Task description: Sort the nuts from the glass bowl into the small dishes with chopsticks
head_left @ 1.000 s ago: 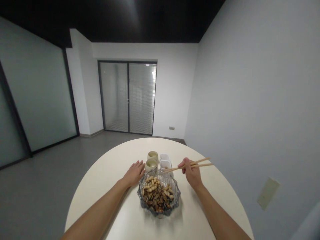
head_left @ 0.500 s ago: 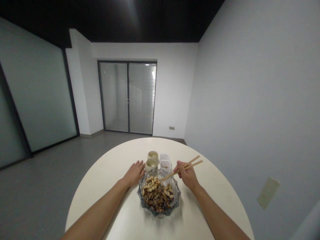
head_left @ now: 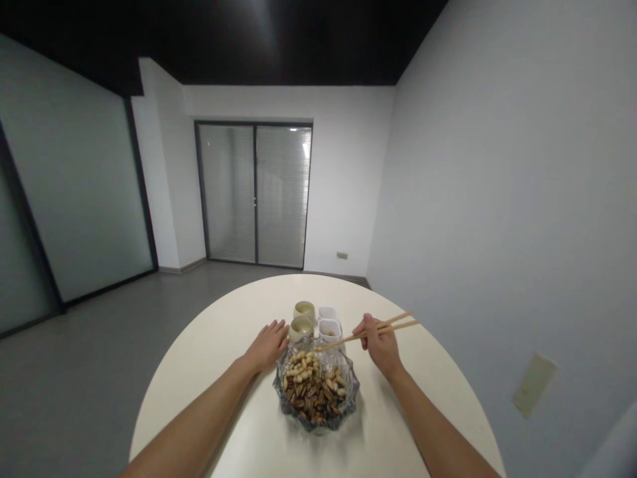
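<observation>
A cut-glass bowl (head_left: 348, 398) full of mixed nuts and seeds sits in front of me on the round white table (head_left: 209, 358). My right hand (head_left: 381, 345) is closed around a pair of wooden chopsticks (head_left: 371, 330), whose tips hover above the bowl's far rim near a small white square cup (head_left: 329, 328). Whether the tips pinch anything is too small to tell. My left hand (head_left: 269, 345) lies flat on the table with fingers stretched out, touching the bowl's left side.
Two round pale-green cups (head_left: 302, 326) and a second white square cup (head_left: 327, 311) stand just beyond the bowl. The table edge curves close on the right, beside a grey wall. Glass doors (head_left: 255, 194) are at the far end.
The chopstick tips dipped into the nuts half a second ago and have now lifted back up toward the small cups. My left hand has stayed put.
</observation>
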Motion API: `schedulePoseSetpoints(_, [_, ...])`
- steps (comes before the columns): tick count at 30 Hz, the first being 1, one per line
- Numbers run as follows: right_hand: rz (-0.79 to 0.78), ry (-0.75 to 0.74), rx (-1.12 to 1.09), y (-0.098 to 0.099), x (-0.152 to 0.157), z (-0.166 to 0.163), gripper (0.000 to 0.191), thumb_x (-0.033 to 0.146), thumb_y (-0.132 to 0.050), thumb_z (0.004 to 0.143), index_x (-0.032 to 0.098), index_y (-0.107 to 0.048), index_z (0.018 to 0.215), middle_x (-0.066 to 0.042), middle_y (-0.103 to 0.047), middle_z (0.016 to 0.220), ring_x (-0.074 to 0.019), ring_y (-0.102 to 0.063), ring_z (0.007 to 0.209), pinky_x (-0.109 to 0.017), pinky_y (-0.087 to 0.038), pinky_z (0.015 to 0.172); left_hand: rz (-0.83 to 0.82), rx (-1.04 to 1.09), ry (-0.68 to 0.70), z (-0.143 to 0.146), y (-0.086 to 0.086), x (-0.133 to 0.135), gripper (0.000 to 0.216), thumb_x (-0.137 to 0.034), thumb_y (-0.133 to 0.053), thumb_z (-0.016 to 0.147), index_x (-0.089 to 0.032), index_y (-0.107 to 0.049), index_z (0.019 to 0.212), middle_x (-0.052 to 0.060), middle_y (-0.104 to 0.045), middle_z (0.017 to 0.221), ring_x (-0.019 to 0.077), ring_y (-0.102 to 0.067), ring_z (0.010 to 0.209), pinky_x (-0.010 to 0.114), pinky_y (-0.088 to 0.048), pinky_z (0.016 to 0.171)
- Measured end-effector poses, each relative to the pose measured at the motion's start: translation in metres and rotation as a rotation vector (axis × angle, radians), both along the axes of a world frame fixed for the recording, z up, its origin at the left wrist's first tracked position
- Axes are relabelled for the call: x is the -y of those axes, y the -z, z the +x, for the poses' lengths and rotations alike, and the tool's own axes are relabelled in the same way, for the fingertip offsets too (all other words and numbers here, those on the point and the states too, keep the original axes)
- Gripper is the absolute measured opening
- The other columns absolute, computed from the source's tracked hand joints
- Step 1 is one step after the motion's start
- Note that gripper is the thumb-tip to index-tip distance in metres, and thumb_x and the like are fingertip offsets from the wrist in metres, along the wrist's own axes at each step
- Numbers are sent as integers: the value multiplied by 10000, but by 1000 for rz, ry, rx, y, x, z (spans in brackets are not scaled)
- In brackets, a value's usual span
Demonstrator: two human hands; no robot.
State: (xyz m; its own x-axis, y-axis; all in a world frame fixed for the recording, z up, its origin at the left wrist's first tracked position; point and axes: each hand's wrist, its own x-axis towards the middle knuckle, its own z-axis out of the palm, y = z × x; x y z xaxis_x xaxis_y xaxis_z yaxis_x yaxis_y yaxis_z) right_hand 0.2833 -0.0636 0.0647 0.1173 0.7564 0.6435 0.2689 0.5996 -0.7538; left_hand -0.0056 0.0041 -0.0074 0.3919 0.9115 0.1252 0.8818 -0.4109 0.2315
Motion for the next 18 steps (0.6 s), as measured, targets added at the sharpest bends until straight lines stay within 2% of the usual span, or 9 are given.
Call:
schedulePoseSetpoints(8, [73, 141, -52, -1, -3, 10, 633, 632, -445, 937, 146, -694, 616, 1, -493, 400, -111, -462, 373, -215, -361, 370, 6, 14, -3, -1, 3, -1, 516, -376, -338, 1006, -176, -401, 1478, 124, -299, 1578, 313, -231, 1467, 482, -214, 1188])
schedulePoseSetpoints(18, [46, 161, -37, 4, -8, 16, 625, 637, -450, 932, 151, -706, 633, 6, -492, 406, -115, -466, 379, -219, -365, 373, 10, 25, 2, -2, 4, 0, 518, -379, -337, 1002, -177, -406, 1474, 123, -298, 1577, 308, -229, 1468, 488, -211, 1189])
